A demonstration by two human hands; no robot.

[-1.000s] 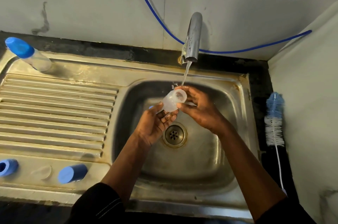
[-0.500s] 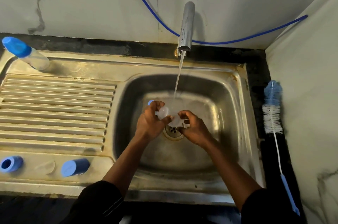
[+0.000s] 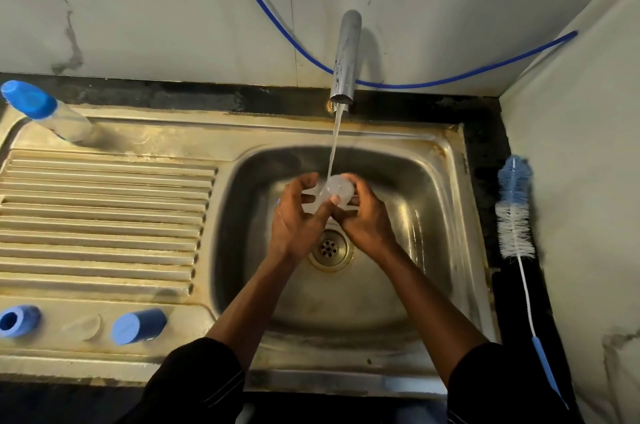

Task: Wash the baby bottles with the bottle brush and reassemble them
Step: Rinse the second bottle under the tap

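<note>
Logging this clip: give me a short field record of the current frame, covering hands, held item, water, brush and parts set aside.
Left hand: holds the clear bottle over the sink
Right hand: holds the same bottle
Water: runs from the tap onto the bottle
Bottle brush: lies untouched, right of the sink
Left of the basin: capped bottle at the back; blue cap and blue ring at the front

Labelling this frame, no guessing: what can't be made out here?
Clear bottle part: head view, blurred, partly covered by the left hand and right hand gripping it; which part, unclear.
Blue piece behind the left hand: almost fully hidden.
Blue ring: cut by the left edge.
</note>
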